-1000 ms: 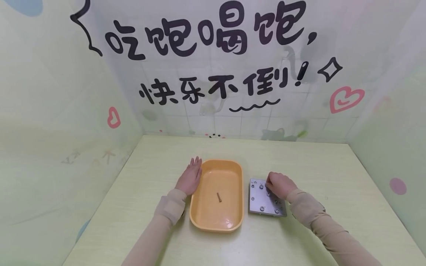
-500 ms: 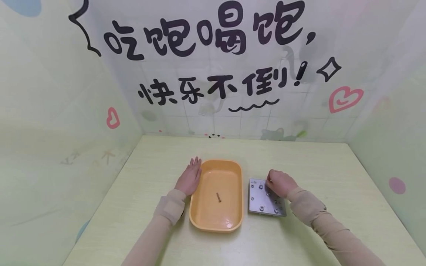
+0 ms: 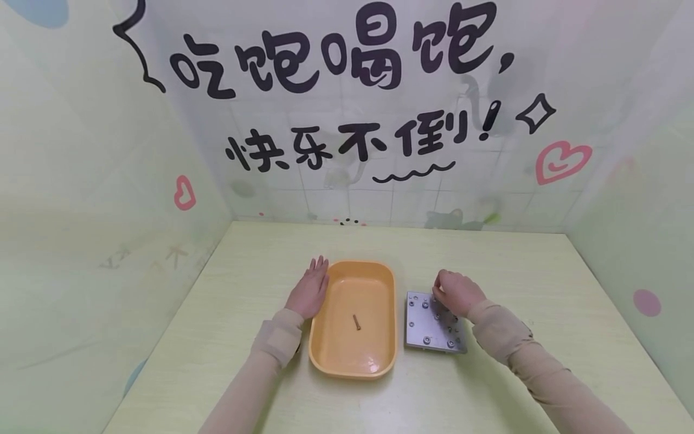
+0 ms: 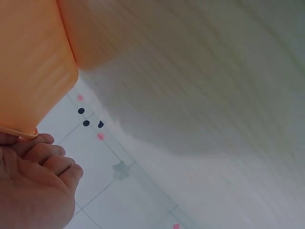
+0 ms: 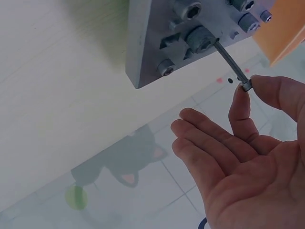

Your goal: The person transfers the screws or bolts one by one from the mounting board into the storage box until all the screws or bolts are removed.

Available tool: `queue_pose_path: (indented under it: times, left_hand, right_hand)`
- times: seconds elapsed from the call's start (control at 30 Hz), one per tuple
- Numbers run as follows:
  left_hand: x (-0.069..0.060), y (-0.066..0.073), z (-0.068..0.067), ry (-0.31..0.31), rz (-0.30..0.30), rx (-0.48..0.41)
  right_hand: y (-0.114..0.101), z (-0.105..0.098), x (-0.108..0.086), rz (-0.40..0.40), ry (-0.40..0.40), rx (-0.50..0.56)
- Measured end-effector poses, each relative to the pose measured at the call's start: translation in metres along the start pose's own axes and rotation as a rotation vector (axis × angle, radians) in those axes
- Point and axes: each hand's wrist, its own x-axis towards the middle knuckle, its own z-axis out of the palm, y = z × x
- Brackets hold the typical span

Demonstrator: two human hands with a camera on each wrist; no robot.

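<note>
In the head view, my left hand (image 3: 308, 293) rests along the left rim of an orange plastic tray (image 3: 352, 361), fingers extended; the left wrist view shows its fingers touching the rim (image 4: 21, 132) from below. Inside the tray lies one screw (image 3: 356, 322). My right hand (image 3: 458, 293) is over the far edge of a grey metal plate (image 3: 420, 328) set with several socket-head screws. Thumb and index finger pinch the head of a long threaded screw (image 5: 231, 62) in the right wrist view, other fingers loosely spread. Its tip meets the plate beside a large bolt head (image 5: 200, 39); how deep it sits is hidden.
The tray and plate stand side by side on a pale wooden table (image 3: 271, 259). Behind it rises a printed back wall (image 3: 347, 199), with side walls (image 3: 645, 241) closing in left and right.
My right hand has risen slightly, away from the plate's middle, uncovering more of its screws. The left hand, the tray and the screw in it stay where they were.
</note>
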Motion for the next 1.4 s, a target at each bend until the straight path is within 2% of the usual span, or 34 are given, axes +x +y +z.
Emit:
queue_pose_path:
  times: [0.37,0.6,1.23,1.4]
  left_hand:
    - [-0.001,-0.001,0.0,-0.002,-0.004,-0.002]
    - [0.0,0.002,-0.001,-0.004,-0.005,0.005]
    - [0.0,0.0,-0.001,-0.001,0.0,0.015]
    - [0.001,-0.001,0.0,-0.006,-0.001,0.017]
  right_hand:
    - [-0.011,-0.012,0.007,-0.032,0.049,-0.019]
    - [-0.018,-0.016,0.013,-0.059,0.074,-0.024]
    - [-0.061,-0.016,0.029,-0.201,0.129,-0.076]
    - [-0.077,-0.011,0.033,-0.207,0.099,-0.07]
